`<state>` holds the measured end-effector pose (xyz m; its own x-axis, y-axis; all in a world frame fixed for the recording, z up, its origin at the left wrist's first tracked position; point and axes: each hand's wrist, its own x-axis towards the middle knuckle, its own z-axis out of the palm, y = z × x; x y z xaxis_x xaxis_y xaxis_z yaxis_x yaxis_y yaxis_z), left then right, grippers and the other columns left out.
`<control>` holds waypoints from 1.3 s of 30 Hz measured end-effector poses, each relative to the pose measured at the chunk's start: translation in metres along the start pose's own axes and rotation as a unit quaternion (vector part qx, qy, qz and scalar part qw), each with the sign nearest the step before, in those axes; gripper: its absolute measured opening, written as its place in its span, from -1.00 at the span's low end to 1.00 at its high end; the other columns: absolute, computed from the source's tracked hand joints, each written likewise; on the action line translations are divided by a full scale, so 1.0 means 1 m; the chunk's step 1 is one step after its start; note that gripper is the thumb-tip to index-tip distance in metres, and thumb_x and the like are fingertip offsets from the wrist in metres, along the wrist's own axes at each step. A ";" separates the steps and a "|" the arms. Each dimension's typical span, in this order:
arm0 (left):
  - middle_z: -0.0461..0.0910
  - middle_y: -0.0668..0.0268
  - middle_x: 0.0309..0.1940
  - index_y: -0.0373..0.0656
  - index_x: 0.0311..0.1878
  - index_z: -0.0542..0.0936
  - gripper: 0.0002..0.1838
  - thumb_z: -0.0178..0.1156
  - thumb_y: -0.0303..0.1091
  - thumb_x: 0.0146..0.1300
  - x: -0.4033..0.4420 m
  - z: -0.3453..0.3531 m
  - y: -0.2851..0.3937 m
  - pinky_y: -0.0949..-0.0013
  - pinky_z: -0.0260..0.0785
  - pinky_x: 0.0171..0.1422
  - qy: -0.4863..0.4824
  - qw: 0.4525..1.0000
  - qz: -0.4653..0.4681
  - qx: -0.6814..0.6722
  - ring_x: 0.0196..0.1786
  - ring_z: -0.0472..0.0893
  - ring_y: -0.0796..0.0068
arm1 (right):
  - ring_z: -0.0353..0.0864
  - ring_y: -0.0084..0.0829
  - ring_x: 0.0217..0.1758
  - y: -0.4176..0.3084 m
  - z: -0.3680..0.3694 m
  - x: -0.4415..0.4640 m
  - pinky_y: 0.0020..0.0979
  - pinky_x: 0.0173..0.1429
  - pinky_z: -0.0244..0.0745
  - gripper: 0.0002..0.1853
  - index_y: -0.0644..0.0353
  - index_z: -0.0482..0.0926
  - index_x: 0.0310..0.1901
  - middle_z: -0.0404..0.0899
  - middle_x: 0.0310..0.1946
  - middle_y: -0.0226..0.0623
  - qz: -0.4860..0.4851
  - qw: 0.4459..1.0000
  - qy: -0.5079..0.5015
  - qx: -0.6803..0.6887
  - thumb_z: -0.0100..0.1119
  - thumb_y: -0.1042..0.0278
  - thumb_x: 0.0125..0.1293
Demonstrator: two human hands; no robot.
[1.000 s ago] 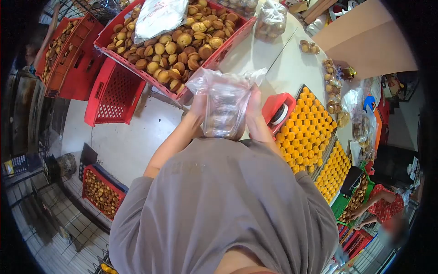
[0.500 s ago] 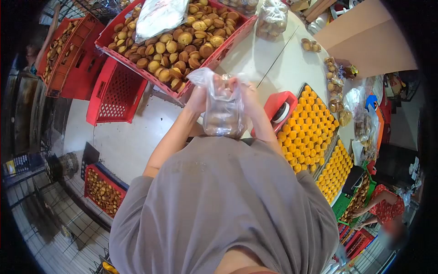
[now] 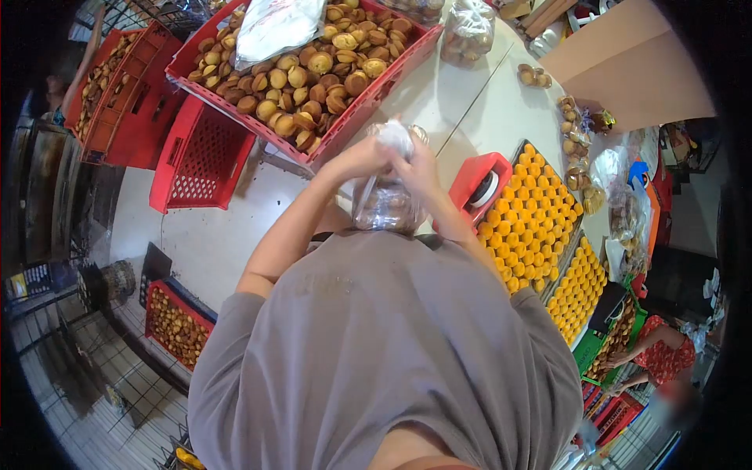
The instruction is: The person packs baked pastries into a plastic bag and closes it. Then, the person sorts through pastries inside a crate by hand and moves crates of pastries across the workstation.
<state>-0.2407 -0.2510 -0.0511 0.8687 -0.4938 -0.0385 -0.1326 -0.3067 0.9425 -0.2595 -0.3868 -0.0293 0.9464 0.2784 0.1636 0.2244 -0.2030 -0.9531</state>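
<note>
A clear plastic bag (image 3: 385, 205) of small round cakes stands close against my shirt front. Its top is gathered into a whitish bunch, and my left hand (image 3: 363, 159) closes on the neck from the left. From the other side my right hand (image 3: 419, 171) grips the same gathered plastic, its fingers partly hidden. Just right of my hands is a red tape dispenser (image 3: 479, 188) with a white-and-black roll. Beyond them sits a large red crate (image 3: 376, 106) full of small brown-and-yellow cakes (image 3: 301, 94), with a stack of plastic bags (image 3: 280, 30) on top.
Trays of small yellow cakes (image 3: 533, 215) lie at right. Filled bags (image 3: 468, 35) stand at the back and along the right edge (image 3: 576, 145). More red crates (image 3: 205, 160) are at left. A co-worker in a red top (image 3: 666, 348) is at lower right beside a green crate (image 3: 589, 356).
The bag's open mouth has been drawn together into a tight bunch. My hands have moved inward, now meeting at the neck.
</note>
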 end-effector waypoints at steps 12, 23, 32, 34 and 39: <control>0.51 0.35 -0.35 -0.23 -0.21 0.48 -0.75 0.17 -0.33 0.04 -0.014 0.024 -0.011 0.53 0.34 -0.24 0.101 0.913 -0.043 -0.393 -0.33 0.48 0.63 | 0.37 -0.49 -0.06 0.010 -0.029 0.020 -0.48 0.02 0.27 -0.21 0.28 -0.07 0.21 0.25 -0.02 -0.25 0.076 0.945 -0.294 0.119 0.14 0.11 0.08; 0.38 0.47 -0.57 -0.23 -0.20 0.44 -0.59 0.02 -0.02 0.14 -0.016 0.015 -0.004 0.57 0.20 -0.39 0.099 0.914 -0.073 -0.388 -0.57 0.27 0.68 | 0.35 -0.56 -0.54 0.032 -0.016 -0.001 -0.53 -0.35 0.34 -0.32 -0.06 -0.31 0.27 0.33 -0.59 -0.40 0.053 0.931 -0.092 0.350 -0.19 0.52 0.23; 0.46 0.43 -0.46 -0.23 -0.20 0.47 -0.74 0.05 -0.23 0.16 -0.005 0.011 0.033 0.60 0.19 -0.50 0.059 0.910 -0.149 -0.383 -0.51 0.37 0.69 | 0.41 -0.42 -0.05 0.022 -0.036 0.014 -0.43 -0.06 0.39 -0.26 -0.06 -0.21 0.29 0.24 0.06 -0.18 0.045 0.928 -0.283 0.238 -0.08 0.56 0.14; 0.48 0.38 -0.41 -0.24 -0.11 0.43 -0.69 0.07 -0.25 0.15 -0.005 0.016 0.014 0.56 0.31 -0.39 0.102 0.907 -0.127 -0.388 -0.42 0.44 0.64 | 0.31 -0.46 0.04 0.008 -0.034 0.005 -0.45 -0.05 0.38 -0.35 0.00 0.04 0.24 0.08 0.17 -0.31 0.087 0.943 -0.219 0.235 0.03 0.54 0.10; 0.49 0.41 -0.45 -0.21 -0.10 0.48 -0.67 0.00 -0.17 0.19 -0.015 0.022 0.038 0.50 0.32 -0.40 0.166 0.910 -0.073 -0.372 -0.43 0.47 0.59 | 0.41 -0.61 -0.40 0.028 -0.018 -0.009 -0.65 -0.38 0.32 -0.80 0.20 0.43 -0.20 0.42 -0.32 -0.39 0.092 0.952 -0.101 0.276 0.04 0.51 0.09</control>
<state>-0.2689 -0.2728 -0.0222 0.9643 -0.1800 -0.1944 0.2472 0.3476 0.9045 -0.2579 -0.4114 -0.0527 0.8818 0.4712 -0.0190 -0.1499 0.2418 -0.9587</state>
